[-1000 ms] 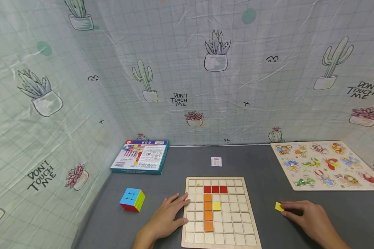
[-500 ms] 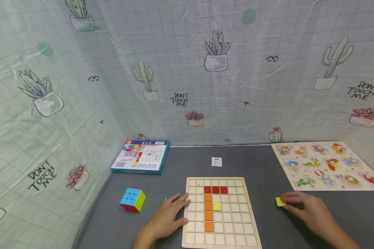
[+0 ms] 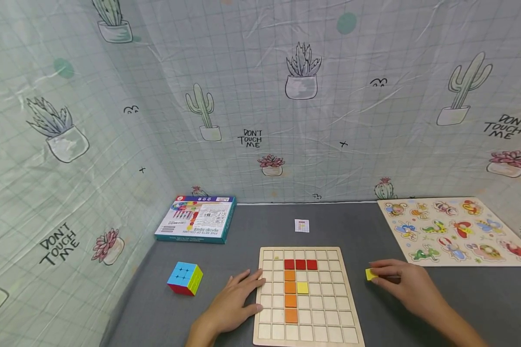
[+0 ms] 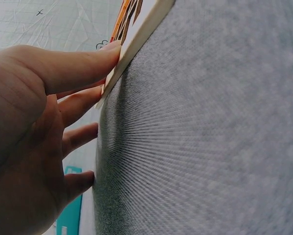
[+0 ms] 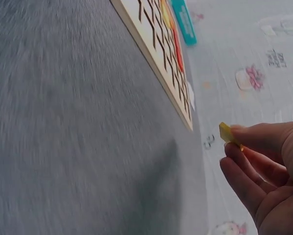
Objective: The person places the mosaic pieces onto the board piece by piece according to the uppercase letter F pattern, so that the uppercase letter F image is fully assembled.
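A wooden grid board [image 3: 325,332] lies on the grey table, with red tiles [image 3: 300,264] in a row, orange tiles [image 3: 290,300] in a column below, and a single yellow tile [image 3: 302,287] beside the column. Along the board's left edge rests my left hand [image 3: 232,303], its fingers spread and its thumb on the rim; the left wrist view shows the thumb [image 4: 82,68] touching the board's side. To the right of the board, my right hand [image 3: 410,284] pinches another yellow tile [image 3: 370,274] between thumb and fingers. The right wrist view shows this tile held above the table.
A puzzle cube [image 3: 185,278] sits left of the board, with a flat box [image 3: 196,219] behind it. A small printed card [image 3: 302,225] lies beyond the board. At the back right is an insect puzzle board [image 3: 456,231]. A patterned curtain [image 3: 260,96] stands behind.
My right hand has moved left toward the board, carrying the pinched yellow tile, which has turned in the fingers' grip. My left hand and the tiles on the board stay where they were.
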Demonstrator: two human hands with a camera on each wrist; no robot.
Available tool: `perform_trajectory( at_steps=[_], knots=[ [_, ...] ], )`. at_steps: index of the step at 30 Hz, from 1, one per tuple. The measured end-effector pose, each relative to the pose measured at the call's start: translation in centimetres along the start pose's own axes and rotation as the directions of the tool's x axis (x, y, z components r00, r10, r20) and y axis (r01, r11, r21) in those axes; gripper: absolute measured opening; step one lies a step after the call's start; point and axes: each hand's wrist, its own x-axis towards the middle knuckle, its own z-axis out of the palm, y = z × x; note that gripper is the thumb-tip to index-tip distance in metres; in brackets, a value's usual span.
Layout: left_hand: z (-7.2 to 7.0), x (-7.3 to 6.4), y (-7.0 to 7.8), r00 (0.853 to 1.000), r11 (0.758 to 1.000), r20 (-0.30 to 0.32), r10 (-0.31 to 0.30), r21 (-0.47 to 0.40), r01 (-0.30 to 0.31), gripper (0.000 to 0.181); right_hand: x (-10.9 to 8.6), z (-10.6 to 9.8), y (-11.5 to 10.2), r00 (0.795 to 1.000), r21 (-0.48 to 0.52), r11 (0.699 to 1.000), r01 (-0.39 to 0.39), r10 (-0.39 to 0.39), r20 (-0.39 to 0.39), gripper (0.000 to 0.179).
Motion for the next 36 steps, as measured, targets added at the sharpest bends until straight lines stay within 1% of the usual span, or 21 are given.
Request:
perform_trajectory(
  at_steps=[5, 14, 20, 25, 30, 36],
  knots=[
    [0.1, -0.1, 0.0, 1.0, 1.0, -0.003, 0.0, 0.0, 0.0, 0.058, 0.3, 1.7, -1.1, 0.999, 0.09, 0.996, 0.015, -0.02, 0.047, 0.014],
    [0.1, -0.1, 0.0, 1.0, 1.0, -0.006, -0.002, 0.0, 0.002, 0.058, 1.1, 4.8, -4.0, 0.987, 0.177, 0.982, 0.07, -0.094, 0.13, 0.013],
    [0.0, 0.0, -0.1, 1.0, 1.0, -0.001, 0.004, -0.004, -0.004, 0.058, 1.9, 6.3, -5.4, 0.978, 0.259, 0.964, 0.06, -0.108, 0.178, 0.011],
    [0.1, 0.0, -0.1, 1.0, 1.0, -0.004, 0.021, -0.003, -0.021, 0.056, 2.1, 7.1, -6.1, 0.976, 0.265, 0.963, 0.049, -0.103, 0.194, 0.01],
    [0.1, -0.1, -0.1, 1.0, 1.0, -0.007, 0.019, 0.0, -0.019, 0.056, 2.2, 7.8, -6.3, 0.977, 0.244, 0.969, 0.043, -0.092, 0.193, 0.011],
    [-0.1, -0.2, -0.1, 1.0, 1.0, -0.007, 0.026, -0.003, -0.026, 0.057, 2.4, 8.2, -6.3, 0.975, 0.229, 0.969, 0.09, -0.133, 0.179, 0.014]
  ],
)
